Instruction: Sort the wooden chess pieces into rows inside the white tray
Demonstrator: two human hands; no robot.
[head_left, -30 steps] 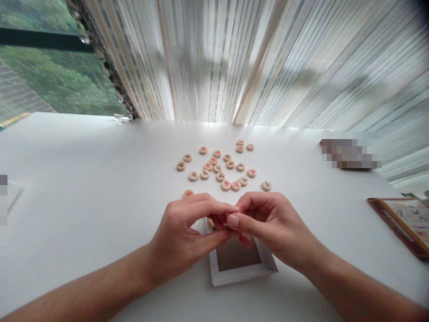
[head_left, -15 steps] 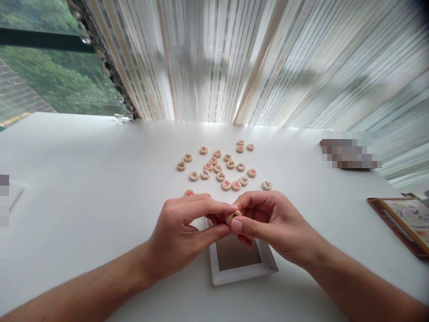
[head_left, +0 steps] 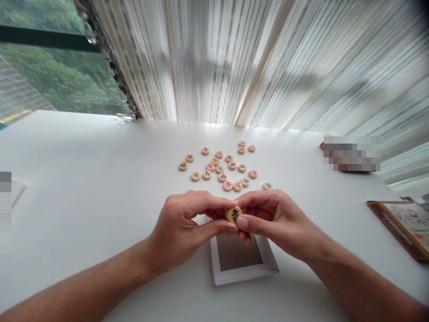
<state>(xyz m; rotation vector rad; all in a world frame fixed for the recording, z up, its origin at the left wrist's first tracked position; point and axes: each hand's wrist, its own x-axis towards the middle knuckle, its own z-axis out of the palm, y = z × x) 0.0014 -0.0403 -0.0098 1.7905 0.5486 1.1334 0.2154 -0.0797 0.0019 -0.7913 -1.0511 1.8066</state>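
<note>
Facing the camera, black-marked round piece (head_left: 232, 214) tilted up, pinched by left fingers (head_left: 219, 228) and right fingers (head_left: 256, 224).

I can't read any word or number for sure, but I can see signs. The round wooden piece (head_left: 233, 215) between my left hand (head_left: 182, 230) and my right hand (head_left: 279, 226) has one thick black sign on its face, like a Chinese letter. My right thumb covers a bit of it. On the bench (head_left: 100, 179), some small round pieces have black signs (head_left: 222, 177) and some have red signs (head_left: 228, 185), one on each. They are too small for me to read. The brown box (head_left: 407, 228) on my right has pale marks like letters along its edge, too blurry to read.
</note>
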